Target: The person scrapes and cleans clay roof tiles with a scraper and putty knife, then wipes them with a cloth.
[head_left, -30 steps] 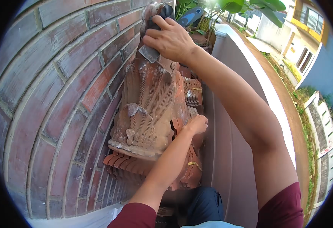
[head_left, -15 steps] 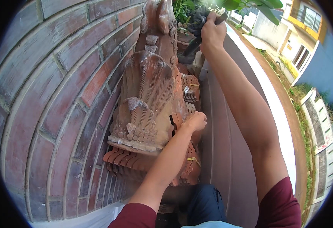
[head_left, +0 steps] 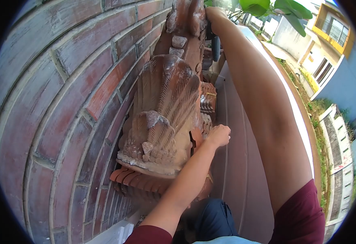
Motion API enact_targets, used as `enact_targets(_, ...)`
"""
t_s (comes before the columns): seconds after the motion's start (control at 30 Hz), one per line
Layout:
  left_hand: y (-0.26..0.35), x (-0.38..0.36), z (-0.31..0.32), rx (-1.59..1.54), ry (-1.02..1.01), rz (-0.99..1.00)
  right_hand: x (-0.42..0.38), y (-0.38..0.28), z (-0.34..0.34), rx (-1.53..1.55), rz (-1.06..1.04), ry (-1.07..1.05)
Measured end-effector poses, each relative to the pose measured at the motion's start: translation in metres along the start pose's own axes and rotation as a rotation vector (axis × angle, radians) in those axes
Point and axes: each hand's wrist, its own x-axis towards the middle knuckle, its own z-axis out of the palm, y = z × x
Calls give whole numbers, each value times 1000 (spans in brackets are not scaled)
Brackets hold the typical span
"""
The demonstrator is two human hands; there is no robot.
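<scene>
standing near left hand (head_left: 220,136): ornament (head_left: 167,97)

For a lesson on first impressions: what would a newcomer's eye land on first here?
Probably the carved reddish-brown piece, fanned with feather-like grooves, in the centre. Next, perhaps, the brick wall bowing along the left, and the bare right arm reaching up from the lower right.

Left hand (head_left: 219,135): carving (head_left: 161,122) and brick wall (head_left: 80,89) block left, tile stack (head_left: 208,99) ahead; narrow slot alongside plain wall (head_left: 243,162). Leaves (head_left: 257,7) right of right hand (head_left: 216,15).
</scene>
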Motion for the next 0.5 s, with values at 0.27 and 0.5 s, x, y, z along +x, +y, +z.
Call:
enact_targets(0.27, -8, 8, 10, -40, 49, 17, -122, -12, -52, 87, -587, 206)
enact_targets(0.5, -7, 7, 12, -22, 59, 25, -95, -57, -65, -149, -1070, 301)
